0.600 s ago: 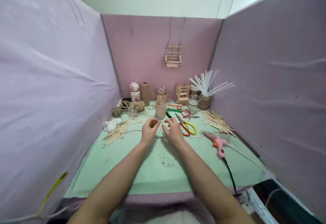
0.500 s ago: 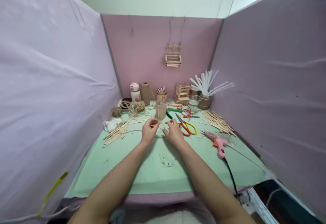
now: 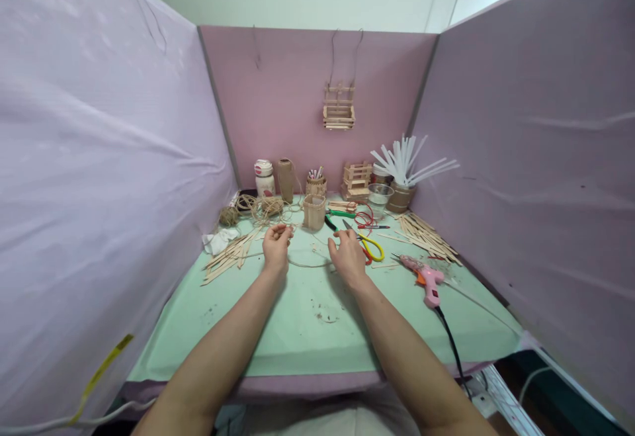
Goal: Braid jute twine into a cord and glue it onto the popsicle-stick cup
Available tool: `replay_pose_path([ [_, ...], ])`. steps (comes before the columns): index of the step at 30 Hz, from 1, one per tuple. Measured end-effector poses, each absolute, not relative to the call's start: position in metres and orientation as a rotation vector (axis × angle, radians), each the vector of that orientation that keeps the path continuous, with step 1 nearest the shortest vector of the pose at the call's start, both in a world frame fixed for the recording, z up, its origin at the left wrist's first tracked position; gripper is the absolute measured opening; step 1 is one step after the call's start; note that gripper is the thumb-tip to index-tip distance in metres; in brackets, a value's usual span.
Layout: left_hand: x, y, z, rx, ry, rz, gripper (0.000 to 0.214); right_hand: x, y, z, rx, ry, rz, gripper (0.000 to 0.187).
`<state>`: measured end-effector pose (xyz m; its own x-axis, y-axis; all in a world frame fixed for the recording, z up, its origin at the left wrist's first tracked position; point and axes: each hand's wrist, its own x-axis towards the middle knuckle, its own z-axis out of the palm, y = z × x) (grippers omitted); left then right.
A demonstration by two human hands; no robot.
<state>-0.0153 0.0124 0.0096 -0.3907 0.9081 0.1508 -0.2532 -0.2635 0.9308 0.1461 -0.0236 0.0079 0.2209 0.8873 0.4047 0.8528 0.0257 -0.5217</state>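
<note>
My left hand (image 3: 276, 245) is closed in a pinch over the middle of the table, on a thin strand of twine that hardly shows at its fingertips. To its right, my right hand (image 3: 347, 254) has thumb and fingers apart, and I see nothing held in it. It overlaps the red handle of the scissors (image 3: 372, 248), whose yellow handle shows beside it. A length of cord (image 3: 308, 265) lies on the cloth between my wrists. Just beyond my hands stands a small cup made of wooden sticks (image 3: 313, 213).
Loose sticks lie at left (image 3: 231, 259) and right (image 3: 429, 237). A pink glue gun (image 3: 427, 278) with a black cable rests at right. Tangled twine (image 3: 260, 210), green-handled pliers (image 3: 341, 214), a clear bowl (image 3: 380, 196) and a pot of white strips (image 3: 401, 194) stand behind.
My hands have drawn apart: the left moved leftward, the right moved slightly right towards the scissors. The cord between them shows more fully now.
</note>
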Motion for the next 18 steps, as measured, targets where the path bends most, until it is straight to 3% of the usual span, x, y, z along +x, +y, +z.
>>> replay_pose_path([
  [11, -0.006, 0.005, 0.012, 0.977, 1.095, 1.756, 0.030, 0.146, -0.020, 0.002, -1.583, -1.558, 0.205, 0.027],
  [13, -0.012, 0.009, 0.014, 0.866, 1.067, 1.780, 0.032, 0.144, -0.020, 0.006, -1.346, -1.520, 0.383, 0.026],
  [18, -0.039, 0.022, 0.019, 0.598, 1.031, 1.818, 0.034, 0.143, -0.019, 0.019, -0.802, -1.105, 1.191, 0.035],
])
